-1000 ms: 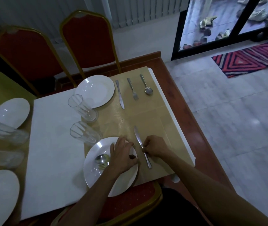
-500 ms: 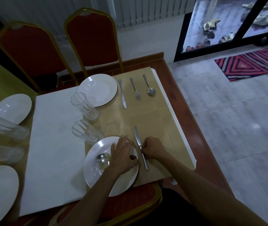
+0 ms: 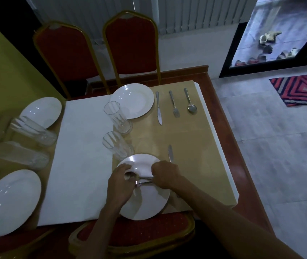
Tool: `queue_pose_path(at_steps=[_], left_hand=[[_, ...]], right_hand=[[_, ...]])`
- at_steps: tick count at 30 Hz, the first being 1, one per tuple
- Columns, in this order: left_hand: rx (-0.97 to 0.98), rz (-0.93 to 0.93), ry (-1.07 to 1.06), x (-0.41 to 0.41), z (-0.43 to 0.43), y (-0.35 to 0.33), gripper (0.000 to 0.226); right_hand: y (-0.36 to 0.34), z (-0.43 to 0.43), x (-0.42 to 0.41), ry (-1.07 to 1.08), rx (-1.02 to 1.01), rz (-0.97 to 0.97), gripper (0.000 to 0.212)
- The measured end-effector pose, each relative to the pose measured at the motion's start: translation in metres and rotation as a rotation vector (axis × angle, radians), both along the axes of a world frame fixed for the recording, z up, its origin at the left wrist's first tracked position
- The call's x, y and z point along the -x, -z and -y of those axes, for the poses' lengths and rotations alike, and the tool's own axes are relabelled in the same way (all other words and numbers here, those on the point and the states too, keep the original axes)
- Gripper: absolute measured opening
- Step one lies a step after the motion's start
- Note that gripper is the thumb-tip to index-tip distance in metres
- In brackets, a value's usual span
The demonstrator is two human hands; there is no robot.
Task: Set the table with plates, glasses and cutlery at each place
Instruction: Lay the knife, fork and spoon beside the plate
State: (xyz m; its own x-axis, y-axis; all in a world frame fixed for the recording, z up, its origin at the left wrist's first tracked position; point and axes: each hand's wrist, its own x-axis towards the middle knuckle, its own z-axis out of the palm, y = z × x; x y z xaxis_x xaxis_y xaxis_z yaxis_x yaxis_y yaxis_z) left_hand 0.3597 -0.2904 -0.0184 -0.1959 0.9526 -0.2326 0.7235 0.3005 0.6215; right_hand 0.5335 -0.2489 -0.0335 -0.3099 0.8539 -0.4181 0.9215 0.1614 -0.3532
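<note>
The wooden table (image 3: 221,101) carries a tan cloth (image 3: 195,139) on its right part and a white sheet (image 3: 81,156) down the middle. Two red chairs with gold frames (image 3: 130,42) stand at the far side, and a third chair seat (image 3: 134,232) is tucked in at the near edge.

Four white plates are out: the near plate (image 3: 149,204) under the hands, a far plate (image 3: 132,100) opposite, and two left plates (image 3: 8,200) at the left edge. Two clear glasses (image 3: 117,144) stand between the near and far plates. Two more glasses (image 3: 34,131) sit between the left plates.

The right hand (image 3: 164,175) is over the near plate's right rim, its fingers curled round the handle ends of a spoon (image 3: 130,175) and a fork (image 3: 143,183) that lie across the plate. The left hand (image 3: 120,186) curls its fingers at the spoon's bowl. Whether it grips cannot be told.

The near knife (image 3: 170,153) lies on the tan cloth just right of the near plate, its handle hidden by the right hand. Beside the far plate lie a far knife (image 3: 158,107), far fork (image 3: 174,104) and far spoon (image 3: 190,101), side by side.
</note>
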Motion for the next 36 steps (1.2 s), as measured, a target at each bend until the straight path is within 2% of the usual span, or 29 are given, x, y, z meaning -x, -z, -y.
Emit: queue_pose_path(at_steps=[8, 15, 20, 24, 29, 32, 36], left_hand=[[0.014, 0.056, -0.137, 0.015, 0.016, 0.001, 0.026], [-0.007, 0.051, -0.047, -0.006, 0.015, -0.001, 0.023], [-0.041, 0.043, 0.057, -0.030, 0.012, -0.001, 0.031], [-0.100, 0.052, 0.109, -0.053, 0.007, -0.002, 0.028], [-0.039, 0.071, 0.326, -0.084, 0.000, -0.004, 0.023], [-0.013, 0.068, 0.386, -0.091, 0.000, -0.006, 0.022], [0.022, 0.076, 0.414, -0.089, 0.007, -0.003, 0.021]], right_hand=[[0.004, 0.013, 0.011, -0.145, -0.125, 0.131, 0.017], [0.000, 0.017, 0.003, -0.195, -0.109, 0.137, 0.011], [-0.011, 0.023, -0.017, -0.004, 0.013, 0.001, 0.017], [-0.023, 0.032, -0.041, 0.156, 0.115, -0.121, 0.013], [-0.022, 0.042, -0.065, 0.432, 0.086, -0.401, 0.025], [-0.011, 0.040, -0.077, 0.566, 0.009, -0.440, 0.027], [0.009, 0.040, -0.094, 0.591, -0.012, -0.392, 0.021]])
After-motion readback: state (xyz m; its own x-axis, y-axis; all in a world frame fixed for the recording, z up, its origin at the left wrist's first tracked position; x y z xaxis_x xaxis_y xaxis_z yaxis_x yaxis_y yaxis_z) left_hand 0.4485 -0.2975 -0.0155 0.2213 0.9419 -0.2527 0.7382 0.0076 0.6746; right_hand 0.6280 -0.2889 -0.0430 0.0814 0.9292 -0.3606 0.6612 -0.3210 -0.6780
